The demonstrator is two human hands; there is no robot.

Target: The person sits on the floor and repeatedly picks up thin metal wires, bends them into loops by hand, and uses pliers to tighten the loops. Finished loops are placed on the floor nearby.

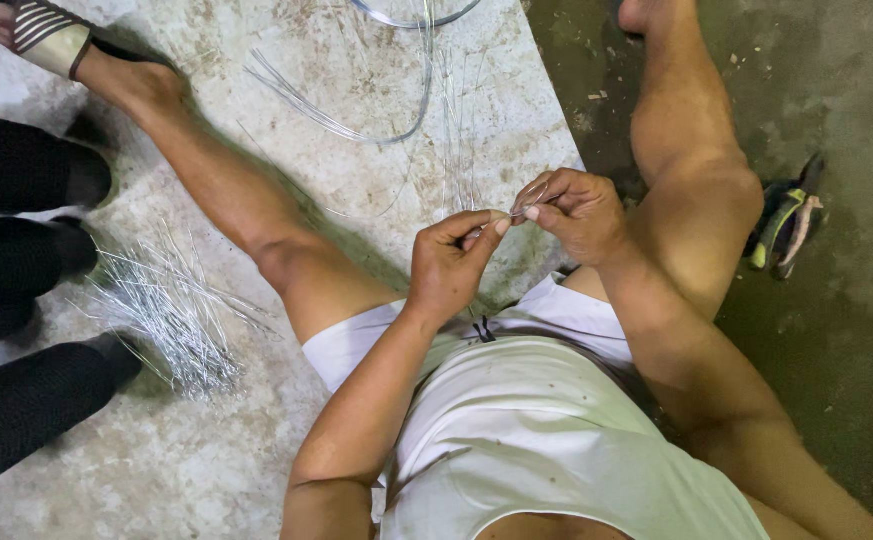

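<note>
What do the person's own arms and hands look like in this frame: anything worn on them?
Both arms are bare from shoulder to fingers: no sleeves, gloves, watch, rings or bracelets show. The left hand and right hand have short, pale nails. A white sleeveless top and white shorts are worn.

Left hand [449,262] and right hand [575,212] pinch thin wire strands [455,150] above the mottled floor [207,460]
</note>
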